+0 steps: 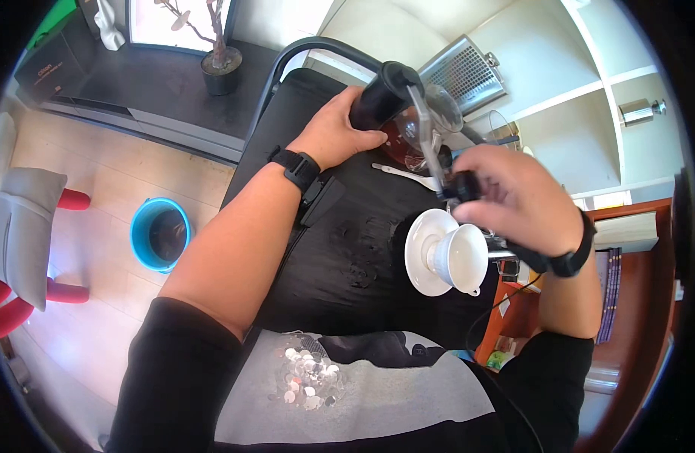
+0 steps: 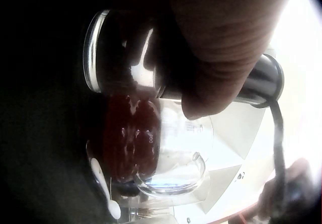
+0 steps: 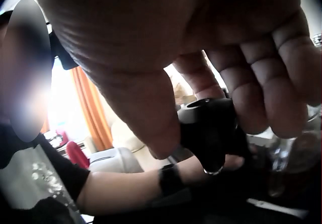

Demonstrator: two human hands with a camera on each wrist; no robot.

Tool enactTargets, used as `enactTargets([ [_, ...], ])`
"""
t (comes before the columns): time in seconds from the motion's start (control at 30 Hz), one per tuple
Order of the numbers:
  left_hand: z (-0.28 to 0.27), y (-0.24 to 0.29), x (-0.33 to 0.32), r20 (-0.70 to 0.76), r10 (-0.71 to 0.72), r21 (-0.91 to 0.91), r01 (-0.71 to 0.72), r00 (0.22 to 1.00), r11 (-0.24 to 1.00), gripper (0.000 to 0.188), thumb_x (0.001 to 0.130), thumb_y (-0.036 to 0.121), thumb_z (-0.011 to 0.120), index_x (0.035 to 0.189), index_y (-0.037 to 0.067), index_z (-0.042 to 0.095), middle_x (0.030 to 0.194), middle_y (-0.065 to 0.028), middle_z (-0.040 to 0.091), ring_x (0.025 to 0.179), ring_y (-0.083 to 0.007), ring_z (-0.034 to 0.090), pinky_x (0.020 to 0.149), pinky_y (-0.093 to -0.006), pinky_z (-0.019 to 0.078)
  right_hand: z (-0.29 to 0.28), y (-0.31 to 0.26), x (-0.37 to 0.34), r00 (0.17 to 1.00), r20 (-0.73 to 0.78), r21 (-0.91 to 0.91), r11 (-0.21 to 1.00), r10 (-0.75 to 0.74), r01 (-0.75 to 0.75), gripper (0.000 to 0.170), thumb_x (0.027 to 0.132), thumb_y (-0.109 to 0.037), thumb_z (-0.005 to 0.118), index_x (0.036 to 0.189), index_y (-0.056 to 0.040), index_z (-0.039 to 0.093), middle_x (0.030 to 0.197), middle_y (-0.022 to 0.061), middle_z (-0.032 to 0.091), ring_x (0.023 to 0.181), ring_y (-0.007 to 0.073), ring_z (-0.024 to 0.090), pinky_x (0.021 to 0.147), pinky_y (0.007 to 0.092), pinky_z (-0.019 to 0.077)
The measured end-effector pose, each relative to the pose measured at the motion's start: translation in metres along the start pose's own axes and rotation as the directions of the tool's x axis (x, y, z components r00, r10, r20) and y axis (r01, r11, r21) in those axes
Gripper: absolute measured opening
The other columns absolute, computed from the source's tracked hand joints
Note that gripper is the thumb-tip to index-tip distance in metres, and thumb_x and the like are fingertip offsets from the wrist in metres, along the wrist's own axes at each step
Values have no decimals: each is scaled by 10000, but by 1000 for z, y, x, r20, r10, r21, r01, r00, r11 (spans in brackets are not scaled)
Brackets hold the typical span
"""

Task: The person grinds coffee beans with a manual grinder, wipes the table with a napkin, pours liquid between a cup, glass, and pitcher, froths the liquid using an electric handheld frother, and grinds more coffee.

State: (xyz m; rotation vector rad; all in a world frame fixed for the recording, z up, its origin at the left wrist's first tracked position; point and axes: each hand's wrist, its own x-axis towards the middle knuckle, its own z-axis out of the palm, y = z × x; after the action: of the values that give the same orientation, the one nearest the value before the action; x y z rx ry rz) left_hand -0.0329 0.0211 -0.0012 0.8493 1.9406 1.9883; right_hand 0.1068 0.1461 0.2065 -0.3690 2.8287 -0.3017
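Note:
My left hand (image 1: 332,134) grips the black body of a hand coffee grinder (image 1: 374,102), which has a clear glass base in the left wrist view. A long metal crank (image 1: 425,136) runs from its top to a black knob (image 3: 206,128). My right hand (image 1: 525,200) pinches that knob between thumb and fingers. Beside the grinder stands a glass coffee server (image 2: 131,138) with dark reddish liquid in it. A white spoon (image 1: 400,174) lies on the black table (image 1: 325,226). Below my right hand, a white cup (image 1: 468,255) sits tilted on its saucer (image 1: 418,253).
Shelves (image 1: 544,45) with a perforated metal box (image 1: 468,78) border the table's far side. To the left are a blue bucket (image 1: 136,234) on the floor, a grey chair (image 1: 26,234) and a dark cabinet (image 1: 166,113) bearing a potted plant (image 1: 220,72). Books stand at right.

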Motion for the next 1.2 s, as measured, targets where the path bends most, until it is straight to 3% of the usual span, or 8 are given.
enactTargets([
  [0.23,-8,-4,-6,122,167,-356,-114,978,927,450,714,132,693,1111,47,496,1036,-88,576,935,-180,563,821,-292,448,24,-37,76,831,-158,-140,845,-533,516,321,753,-245,632,974,-34,535,805,115,516,745,301,517,650,355,419],
  [0.3,-12,10,-13,164,-81,-828,182,983,531,377,743,91,653,1092,45,516,1044,-102,567,981,-179,542,829,-294,438,23,-41,110,766,-235,-171,801,-599,574,289,728,-220,633,937,-34,560,835,160,575,822,329,563,727,393,445],
  [0.37,3,-22,7,60,210,-80,-205,976,976,423,721,118,675,1099,19,512,1054,-129,567,1013,-192,527,867,-307,415,10,-48,138,836,-163,-137,851,-524,507,290,742,-265,611,907,-28,579,842,177,594,814,335,574,718,395,452],
  [0.47,-1,0,-1,-27,78,-62,-80,997,995,562,647,148,723,1133,-8,487,1063,-164,571,1011,-252,540,883,-316,405,-18,-47,177,926,-28,-151,918,-376,368,377,763,-321,608,948,5,565,897,211,597,854,353,571,725,380,456],
  [0.53,-2,3,-1,-11,53,-25,-54,999,998,568,645,148,721,1135,-11,481,1061,-169,569,1008,-261,542,880,-317,407,-22,-24,196,860,-156,-272,858,-487,436,370,766,-311,591,950,8,565,880,222,598,854,361,574,738,394,452],
  [0.77,-3,9,-4,-4,0,39,0,1000,999,552,653,182,730,1110,1,479,994,-136,576,933,-213,543,835,-302,420,-42,63,209,965,-243,-315,949,-94,13,401,756,-331,631,977,3,604,925,206,616,855,313,593,762,354,460],
  [0.83,-4,10,-4,-1,-5,37,5,1000,999,578,643,200,723,1127,-4,481,1032,-171,570,971,-264,557,853,-315,420,-35,90,191,955,-295,-167,981,42,-95,365,791,-346,608,944,-17,575,630,82,514,546,174,503,509,315,403],
  [1.2,1,8,-4,-1,18,2,-18,1000,1000,585,655,181,734,1144,-5,473,1016,-143,578,954,-221,551,848,-302,421,-26,111,118,930,-357,-176,971,92,-164,463,800,-362,617,1117,-35,535,720,67,528,669,160,515,616,281,430],
])
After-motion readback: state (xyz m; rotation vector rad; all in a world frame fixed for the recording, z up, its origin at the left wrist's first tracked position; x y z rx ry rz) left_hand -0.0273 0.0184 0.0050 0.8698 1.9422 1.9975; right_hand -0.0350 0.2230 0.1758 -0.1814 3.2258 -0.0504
